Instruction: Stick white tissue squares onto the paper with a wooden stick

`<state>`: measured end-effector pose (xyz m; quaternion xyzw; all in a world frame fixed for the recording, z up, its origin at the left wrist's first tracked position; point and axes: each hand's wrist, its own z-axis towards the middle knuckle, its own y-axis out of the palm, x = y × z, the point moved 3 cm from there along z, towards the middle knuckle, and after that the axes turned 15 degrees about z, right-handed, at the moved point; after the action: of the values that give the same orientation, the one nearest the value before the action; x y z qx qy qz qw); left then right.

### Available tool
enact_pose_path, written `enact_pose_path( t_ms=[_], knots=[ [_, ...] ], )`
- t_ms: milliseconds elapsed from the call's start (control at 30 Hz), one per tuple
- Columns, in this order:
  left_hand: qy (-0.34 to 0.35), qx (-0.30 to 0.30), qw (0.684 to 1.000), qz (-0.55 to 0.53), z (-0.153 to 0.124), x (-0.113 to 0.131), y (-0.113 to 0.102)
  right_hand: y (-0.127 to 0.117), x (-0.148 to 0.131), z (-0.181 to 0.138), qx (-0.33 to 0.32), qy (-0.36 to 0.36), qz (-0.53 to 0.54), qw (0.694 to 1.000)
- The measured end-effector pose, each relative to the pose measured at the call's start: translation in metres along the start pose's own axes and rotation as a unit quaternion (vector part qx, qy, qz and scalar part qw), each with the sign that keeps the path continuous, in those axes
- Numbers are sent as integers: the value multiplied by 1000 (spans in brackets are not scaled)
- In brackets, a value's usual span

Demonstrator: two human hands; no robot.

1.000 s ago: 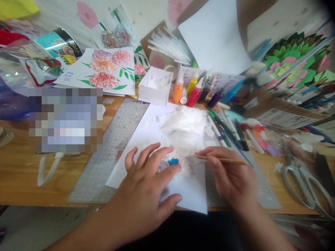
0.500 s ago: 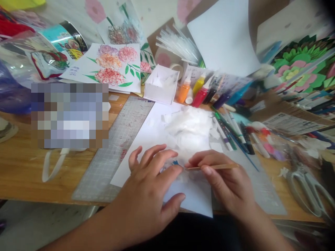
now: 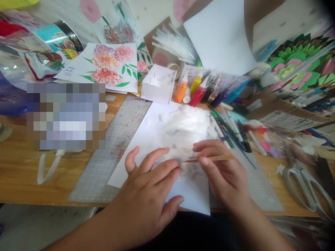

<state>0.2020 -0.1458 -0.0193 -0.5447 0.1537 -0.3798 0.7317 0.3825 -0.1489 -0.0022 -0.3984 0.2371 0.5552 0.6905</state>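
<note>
Head view: wooden stick [image 3: 192, 160] held over white paper sheet [image 3: 195, 197].
The stick is gripped between thumb and fingers of the right hand [image 3: 223, 170], its tip pointed at the left fingertips. The left hand [image 3: 154, 181] is held loosely spread, thumb apart, fingertips lowered at the thin white pieces [image 3: 187, 171]; contact cannot be told. The sheet is laid across a grey cutting mat [image 3: 91, 177].

Tan stick [image 3: 220, 158], gridded grey mat [image 3: 101, 164]
</note>
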Motion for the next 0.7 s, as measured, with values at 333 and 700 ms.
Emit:
enact_pose_path(
  t_ms=[333,700],
  knots=[
    [-50,29,998,-5,-1,-2,-2,8,1,1,-62,-39,-114,991],
    [-81,-33,995,57,3,-1,1,-8,6,-11,82,-1,-18,997]
  ],
)
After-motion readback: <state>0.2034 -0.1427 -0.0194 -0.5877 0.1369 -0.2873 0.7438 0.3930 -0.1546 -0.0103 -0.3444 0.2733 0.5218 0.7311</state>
